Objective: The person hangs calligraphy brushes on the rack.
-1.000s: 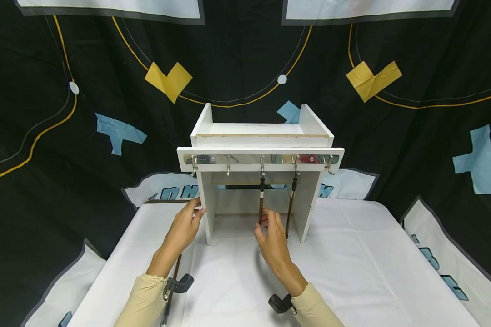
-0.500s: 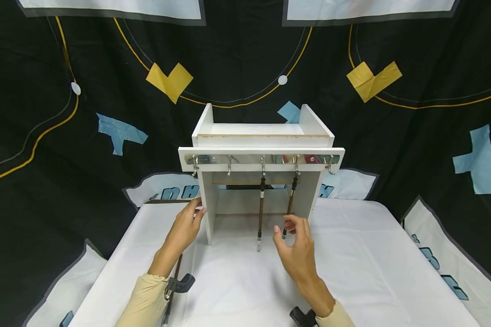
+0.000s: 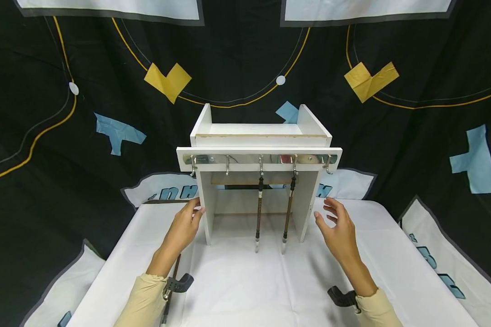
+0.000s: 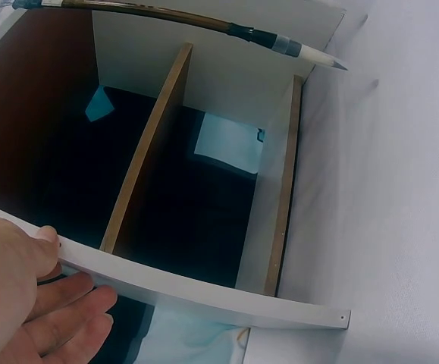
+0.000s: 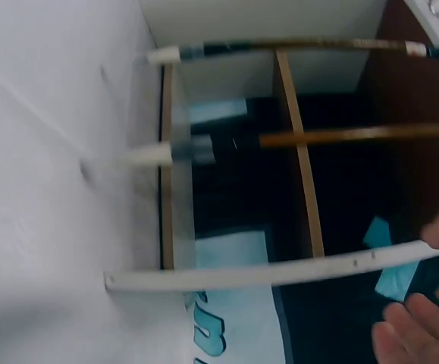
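Observation:
Two calligraphy brushes with dark brown handles hang tip down from hooks on the white rack (image 3: 259,166): a middle brush (image 3: 259,213) and one to its right, the right brush (image 3: 288,213). Their pale bristle tips show at the bottom. My left hand (image 3: 183,228) touches the rack's left side panel, its thumb tip (image 4: 47,235) on the front edge and the relaxed fingers along the outer side. Just outside the right side panel (image 3: 308,206), my right hand (image 3: 340,231) holds nothing, fingers spread and softly bent. A third brush (image 3: 176,268) lies partly hidden beside my left forearm.
The rack stands on a table with a white cloth (image 3: 245,290). Other metal hooks, such as the left hook (image 3: 193,164), bear nothing. A shallow top shelf (image 3: 255,129) sits above the hooks. A black printed curtain (image 3: 237,54) hangs behind.
My right hand has left the middle brush, passed the right brush and moved right to outside the rack. Both brushes keep hanging. The left hand has stayed at the left panel.

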